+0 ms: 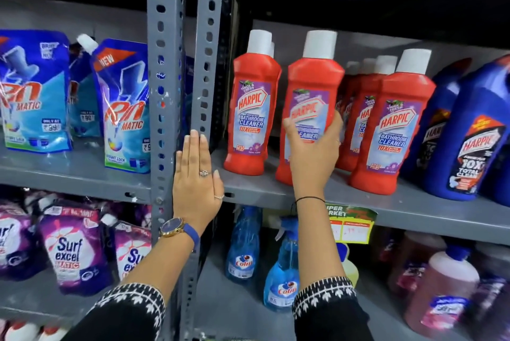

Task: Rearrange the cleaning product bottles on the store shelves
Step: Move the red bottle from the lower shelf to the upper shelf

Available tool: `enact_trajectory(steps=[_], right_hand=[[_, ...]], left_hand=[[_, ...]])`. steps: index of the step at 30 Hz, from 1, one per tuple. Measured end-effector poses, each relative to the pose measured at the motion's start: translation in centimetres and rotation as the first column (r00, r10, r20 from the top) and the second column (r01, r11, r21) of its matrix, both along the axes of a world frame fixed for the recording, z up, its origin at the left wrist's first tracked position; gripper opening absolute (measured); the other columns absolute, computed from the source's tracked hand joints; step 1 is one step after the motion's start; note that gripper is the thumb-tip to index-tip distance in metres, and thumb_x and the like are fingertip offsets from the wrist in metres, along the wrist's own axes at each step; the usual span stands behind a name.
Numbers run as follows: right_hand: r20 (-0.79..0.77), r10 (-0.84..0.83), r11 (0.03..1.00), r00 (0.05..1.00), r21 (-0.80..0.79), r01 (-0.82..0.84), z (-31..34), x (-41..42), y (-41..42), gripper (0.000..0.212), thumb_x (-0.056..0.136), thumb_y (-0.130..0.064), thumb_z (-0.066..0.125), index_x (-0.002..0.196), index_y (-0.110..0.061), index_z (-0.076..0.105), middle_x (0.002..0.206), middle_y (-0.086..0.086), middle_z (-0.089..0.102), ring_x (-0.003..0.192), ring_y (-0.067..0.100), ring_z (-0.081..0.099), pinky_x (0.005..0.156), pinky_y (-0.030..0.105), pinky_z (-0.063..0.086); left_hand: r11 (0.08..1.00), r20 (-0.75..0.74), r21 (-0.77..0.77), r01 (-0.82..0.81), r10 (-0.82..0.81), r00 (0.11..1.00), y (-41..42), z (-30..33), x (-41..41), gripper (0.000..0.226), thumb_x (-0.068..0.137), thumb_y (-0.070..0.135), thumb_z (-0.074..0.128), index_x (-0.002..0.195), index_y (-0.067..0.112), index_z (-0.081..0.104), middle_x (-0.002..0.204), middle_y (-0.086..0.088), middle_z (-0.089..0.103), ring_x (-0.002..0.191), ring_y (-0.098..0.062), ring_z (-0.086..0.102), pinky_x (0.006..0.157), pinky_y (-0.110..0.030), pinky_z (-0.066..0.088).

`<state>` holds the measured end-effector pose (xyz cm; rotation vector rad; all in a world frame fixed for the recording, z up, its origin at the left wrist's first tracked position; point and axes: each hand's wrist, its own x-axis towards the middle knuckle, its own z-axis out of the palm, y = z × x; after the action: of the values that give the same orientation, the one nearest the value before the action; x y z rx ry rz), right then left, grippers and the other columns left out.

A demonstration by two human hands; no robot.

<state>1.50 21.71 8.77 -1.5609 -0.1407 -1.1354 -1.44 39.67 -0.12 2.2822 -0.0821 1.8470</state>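
My right hand (313,144) fingers clasp the red Harpic bottle (309,108) mid-label near the shelf's (262,188) front edge: rigid, slick, seemingly heavy; left hand (197,183) lies flat, released.

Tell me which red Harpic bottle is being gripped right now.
The second red Harpic bottle from the left, gripped low on its label by the right hand. The leftmost bottle and the group to its right stand untouched.

Your red plastic Harpic bathroom-cleaner bottle with the white cap (311,86) stands upright at the grey metal shelf's (414,213) front edge, between a single matching red bottle (252,108) and a row of the same red bottles (392,125); dark blue Harpic jugs (469,130) follow.
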Motion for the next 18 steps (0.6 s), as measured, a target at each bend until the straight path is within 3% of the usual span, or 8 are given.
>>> enact_trajectory(steps=[2,4,9,11,14,18], right_hand=[[-0.046,0.008,0.998,0.999,-0.063,-0.011,0.0,0.5,-0.1,0.088,0.068,-0.061,0.071,0.138,-0.021,0.034,0.125,0.002,0.058,0.111,0.017,0.054,0.084,0.024,0.041],[-0.063,0.017,0.999,0.998,-0.026,-0.018,-0.1,0.8,-0.4,0.088,0.070,-0.060,0.070,0.139,-0.020,0.033,0.126,0.003,0.058,0.113,0.021,0.053,0.087,0.029,0.044],[-0.083,-0.017,1.000,0.996,-0.027,0.014,-0.7,0.8,-0.2,0.087,0.074,-0.057,0.068,0.142,-0.021,0.029,0.131,0.001,0.054,0.117,0.019,0.049,0.084,0.024,0.037],[-0.082,-0.031,0.999,0.996,-0.043,0.027,-0.7,0.7,-0.2,0.086,0.074,-0.058,0.067,0.142,-0.024,0.027,0.129,0.002,0.055,0.115,0.021,0.051,0.089,0.033,0.043],[-0.142,-0.183,0.980,0.973,-0.111,0.168,-1.1,0.2,0.1,0.088,0.075,-0.065,0.060,0.145,-0.029,0.022,0.128,0.006,0.050,0.113,0.029,0.051,0.090,0.051,0.041],[-0.231,-0.404,0.903,0.885,-0.256,0.345,-2.6,-0.8,1.5,0.119,0.058,-0.068,0.071,0.148,-0.023,0.007,0.137,0.009,0.039,0.115,0.031,0.043,0.088,0.054,0.038]], left_hand=[[1.000,0.001,0.003,-0.003,0.003,1.000,0.0,0.0,0.0,0.065,0.089,0.017,0.034,0.147,-0.002,0.012,0.153,-0.016,0.013,0.144,-0.024,0.007,0.118,-0.038,0.006],[1.000,0.003,0.007,-0.006,0.006,1.000,0.0,0.0,0.1,0.066,0.089,0.017,0.034,0.148,0.000,0.009,0.153,-0.015,0.012,0.144,-0.022,0.005,0.118,-0.038,0.006],[1.000,-0.005,-0.001,-0.021,0.021,1.000,0.0,-0.1,0.1,0.066,0.088,0.016,0.034,0.147,-0.002,0.012,0.153,-0.017,0.015,0.145,-0.022,0.004,0.118,-0.038,0.005],[1.000,-0.010,-0.001,-0.027,0.027,1.000,-0.1,-0.1,0.1,0.065,0.088,0.016,0.034,0.147,-0.003,0.014,0.153,-0.019,0.016,0.145,-0.023,0.005,0.118,-0.037,0.005],[1.000,-0.011,0.001,-0.031,0.031,0.999,-0.1,0.0,0.1,0.066,0.088,0.016,0.035,0.147,-0.003,0.013,0.153,-0.019,0.016,0.144,-0.027,0.008,0.118,-0.037,0.005],[1.000,-0.002,0.004,-0.025,0.025,1.000,0.0,0.0,0.0,0.067,0.087,0.016,0.035,0.147,-0.002,0.012,0.152,-0.016,0.014,0.143,-0.028,0.010,0.118,-0.037,0.005]])
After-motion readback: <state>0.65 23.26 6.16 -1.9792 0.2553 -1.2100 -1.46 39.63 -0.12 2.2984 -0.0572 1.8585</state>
